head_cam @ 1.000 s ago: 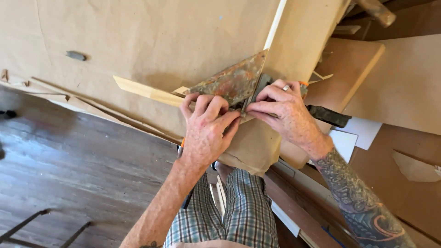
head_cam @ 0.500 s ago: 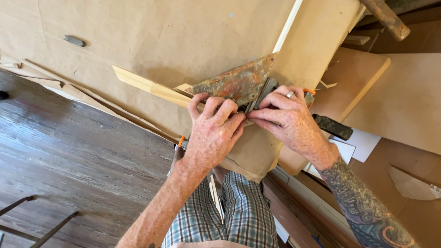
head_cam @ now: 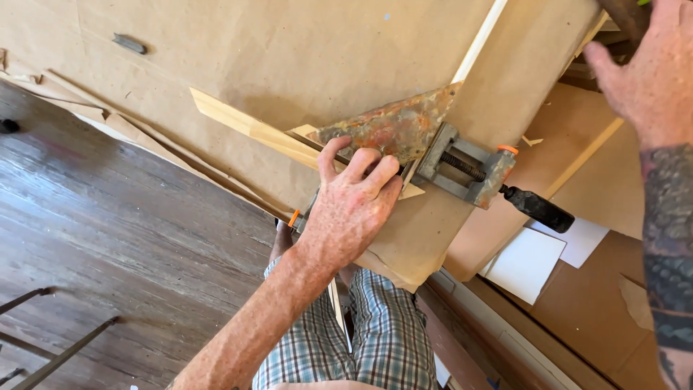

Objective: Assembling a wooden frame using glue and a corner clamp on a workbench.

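My left hand [head_cam: 352,206] presses flat on a rusty corner clamp [head_cam: 393,131] and the thin wooden strips [head_cam: 249,130] held in it, on a table covered in brown paper [head_cam: 238,50]. The clamp's grey screw jaw [head_cam: 462,167] with a black handle [head_cam: 538,208] sticks out to the right, uncovered. My right hand [head_cam: 646,68] is lifted away at the upper right, fingers spread, holding nothing, close to a dark wooden handle [head_cam: 624,14] at the top edge.
A long pale wooden strip [head_cam: 480,40] runs up from the clamp. White sheets [head_cam: 530,263] lie on brown board at lower right. A small dark object [head_cam: 130,43] rests on the paper at top left. Dark wood floor [head_cam: 108,238] lies below the table edge.
My right hand has let go of the clamp and risen to the upper right. The screw jaw and handle are now exposed. My left hand stays pressed on the clamp.
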